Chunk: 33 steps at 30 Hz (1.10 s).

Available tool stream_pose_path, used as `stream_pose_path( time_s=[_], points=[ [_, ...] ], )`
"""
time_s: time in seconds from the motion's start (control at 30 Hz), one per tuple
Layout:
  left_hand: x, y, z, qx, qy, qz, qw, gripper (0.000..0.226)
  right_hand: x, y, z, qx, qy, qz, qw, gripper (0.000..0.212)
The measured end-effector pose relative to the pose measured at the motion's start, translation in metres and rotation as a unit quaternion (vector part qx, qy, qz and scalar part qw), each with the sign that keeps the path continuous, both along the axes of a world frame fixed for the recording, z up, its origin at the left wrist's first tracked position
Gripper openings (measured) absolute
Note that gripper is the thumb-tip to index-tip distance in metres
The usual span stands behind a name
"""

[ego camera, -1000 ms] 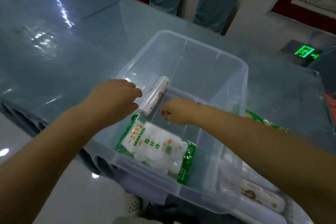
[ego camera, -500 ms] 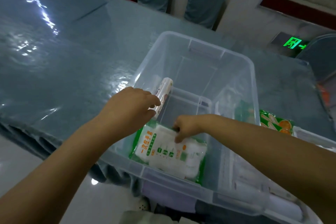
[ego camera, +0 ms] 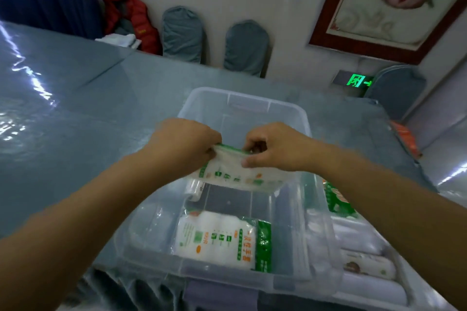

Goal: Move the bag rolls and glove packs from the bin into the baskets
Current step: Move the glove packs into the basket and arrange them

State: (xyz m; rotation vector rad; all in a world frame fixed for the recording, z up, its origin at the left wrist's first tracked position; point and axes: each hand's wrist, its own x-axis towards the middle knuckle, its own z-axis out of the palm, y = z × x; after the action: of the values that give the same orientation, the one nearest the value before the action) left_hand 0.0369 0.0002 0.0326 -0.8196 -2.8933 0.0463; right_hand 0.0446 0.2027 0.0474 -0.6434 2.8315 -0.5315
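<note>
Green-edged white glove pack has risen above the clear plastic bin, pinched along its top by left hand and right hand (another pack lies near the bin's front wall); basket transfer should follow.

Clear smooth plastic bin on glossy grey plastic-covered tabletop; glove pack in shiny plastic film w/ green print; chairs in matt grey cloth.
</note>
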Motion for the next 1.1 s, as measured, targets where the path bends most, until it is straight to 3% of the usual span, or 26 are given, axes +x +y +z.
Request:
stream_pose_path(
  time_s=[0.13,0.27,0.43,0.53,0.67,0.83,1.0,1.1],
  points=[
    [-0.005,0.005,0.04,0.094,0.114,-0.053,0.988,0.011,0.009,0.041,0.022,-0.174,-0.037,-0.131,0.975,0.029],
    [-0.007,0.024,0.064,0.177,0.21,-0.144,0.951,0.016,0.021,0.081,0.022,-0.169,-0.058,-0.222,0.959,0.035],
    [-0.005,0.07,0.068,0.221,0.284,-0.205,0.91,0.02,0.027,0.121,0.018,-0.264,-0.092,-0.293,0.914,0.042],
    [0.0,0.107,0.06,0.211,0.309,-0.227,0.899,0.019,0.029,0.153,0.012,-0.333,-0.18,-0.301,0.875,0.042],
    [0.003,0.156,0.05,0.171,0.337,-0.274,0.884,0.013,0.033,0.206,-0.002,-0.42,-0.253,-0.278,0.826,0.022],
    [0.001,0.222,0.028,0.049,0.273,-0.319,0.906,0.02,0.024,0.286,-0.024,-0.439,-0.156,-0.338,0.818,0.014],
    [0.003,0.287,-0.014,-0.081,0.16,-0.305,0.935,0.044,0.013,0.354,-0.056,-0.361,-0.062,-0.359,0.858,0.023],
    [0.0,0.316,-0.039,-0.147,0.062,-0.26,0.952,0.043,0.003,0.379,-0.079,-0.327,-0.044,-0.331,0.884,0.023]
  ],
)
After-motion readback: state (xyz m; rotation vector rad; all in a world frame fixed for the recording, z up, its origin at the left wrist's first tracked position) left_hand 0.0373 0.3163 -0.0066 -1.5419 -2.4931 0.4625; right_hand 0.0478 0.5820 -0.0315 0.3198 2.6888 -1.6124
